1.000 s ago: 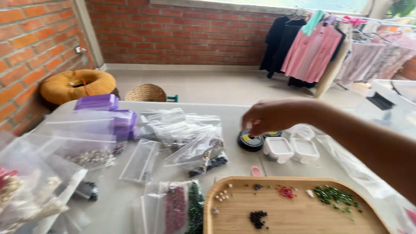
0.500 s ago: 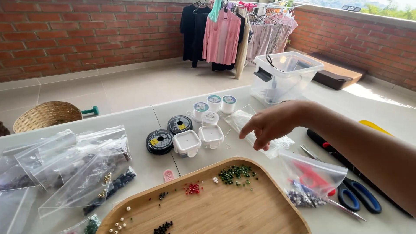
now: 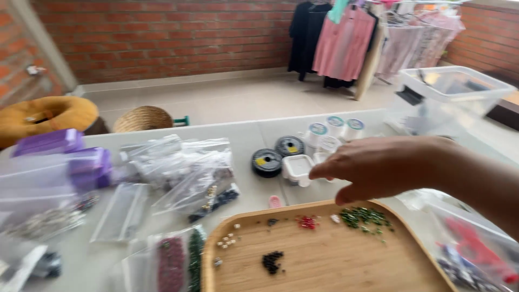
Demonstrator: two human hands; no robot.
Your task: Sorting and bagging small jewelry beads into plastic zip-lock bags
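My right hand (image 3: 389,165) reaches in from the right, above the far edge of a wooden tray (image 3: 335,270). Its fingers are loosely spread and point left, and nothing shows in them. The fingertips are right beside a small white square container (image 3: 296,167). On the tray lie small piles of green beads (image 3: 365,218), red beads (image 3: 307,222), black beads (image 3: 272,261) and pale beads (image 3: 227,241). My left hand is out of view.
Black spools (image 3: 267,162) and white spools (image 3: 335,127) stand behind the containers. Clear plastic bags (image 3: 189,167) of beads and a purple box (image 3: 89,167) cover the table's left. A clear storage bin (image 3: 454,92) sits far right, a bag with red items (image 3: 476,249) near right.
The view swung right, then back to the left. My right hand moved left from over the bags to just beside the white square containers.
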